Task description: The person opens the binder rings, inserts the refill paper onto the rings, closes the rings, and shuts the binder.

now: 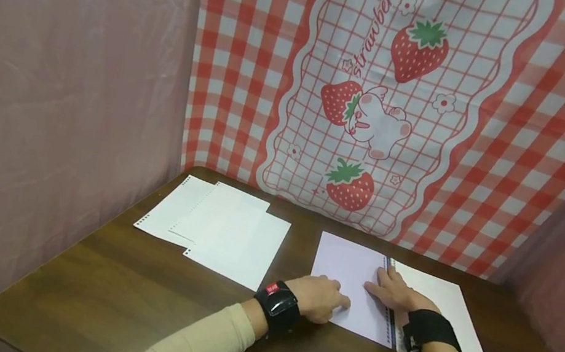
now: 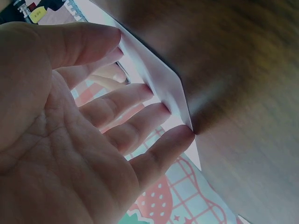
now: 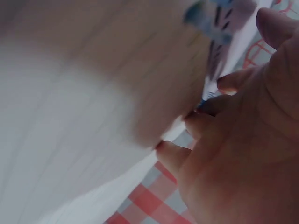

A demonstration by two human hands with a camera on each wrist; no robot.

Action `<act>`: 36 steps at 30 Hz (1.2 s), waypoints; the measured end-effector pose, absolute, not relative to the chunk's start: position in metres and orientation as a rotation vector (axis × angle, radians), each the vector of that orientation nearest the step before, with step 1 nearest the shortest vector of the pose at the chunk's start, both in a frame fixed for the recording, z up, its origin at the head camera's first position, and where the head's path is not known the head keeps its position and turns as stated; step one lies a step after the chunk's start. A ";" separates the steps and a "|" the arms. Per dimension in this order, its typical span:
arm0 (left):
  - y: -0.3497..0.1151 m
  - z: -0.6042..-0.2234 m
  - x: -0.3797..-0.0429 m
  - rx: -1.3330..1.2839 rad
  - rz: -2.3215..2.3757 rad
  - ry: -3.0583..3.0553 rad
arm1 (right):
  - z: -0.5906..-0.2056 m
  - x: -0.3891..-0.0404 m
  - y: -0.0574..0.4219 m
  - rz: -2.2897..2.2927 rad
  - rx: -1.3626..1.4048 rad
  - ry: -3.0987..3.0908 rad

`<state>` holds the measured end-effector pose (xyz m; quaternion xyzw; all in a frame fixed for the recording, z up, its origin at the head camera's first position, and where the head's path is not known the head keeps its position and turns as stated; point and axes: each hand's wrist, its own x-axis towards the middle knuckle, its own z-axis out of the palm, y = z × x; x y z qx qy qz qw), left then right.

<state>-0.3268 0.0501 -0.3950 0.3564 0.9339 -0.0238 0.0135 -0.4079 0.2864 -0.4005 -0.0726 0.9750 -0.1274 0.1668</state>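
A ring-bound notebook (image 1: 344,260) lies spread on the table, with a plain pale-lavender side at left and a stack of white pages (image 1: 453,310) at right. My left hand (image 1: 319,298) rests on the lavender side by its lower left corner; in the left wrist view its spread fingertips touch the sheet (image 2: 158,79). Across the binding (image 1: 392,334) lies my right hand (image 1: 398,290), thumb toward the lavender side. The right wrist view shows its fingertips on the binding (image 3: 219,51) and on the faintly lined white page (image 3: 70,121). Neither hand grips anything.
Several loose white sheets (image 1: 234,230) with punched holes overlap on the left of the brown table (image 1: 128,293). A red checked strawberry cloth (image 1: 360,183) hangs behind the table. Pinkish cloth (image 1: 81,74) hangs at the left, and more at the right.
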 end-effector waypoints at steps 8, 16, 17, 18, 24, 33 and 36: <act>0.047 -0.392 -0.325 1.101 -0.069 2.918 | -0.390 -0.384 0.282 -0.345 -0.319 2.750; 0.046 -0.390 -0.322 1.107 -0.070 2.921 | -0.373 -0.353 0.287 -0.285 -0.341 2.737; 0.047 -0.390 -0.322 1.109 -0.068 2.918 | -0.370 -0.349 0.289 -0.282 -0.348 2.733; 0.047 -0.390 -0.322 1.111 -0.068 2.915 | -0.367 -0.345 0.291 -0.277 -0.362 2.731; 0.047 -0.389 -0.323 1.111 -0.068 2.919 | -0.352 -0.333 0.301 -0.361 -0.527 2.681; 0.047 -0.392 -0.322 1.130 -0.040 2.918 | -0.343 -0.328 0.305 -0.488 -0.555 2.605; 0.048 -0.392 -0.321 1.141 -0.043 2.917 | -0.342 -0.325 0.305 -0.488 -0.517 2.595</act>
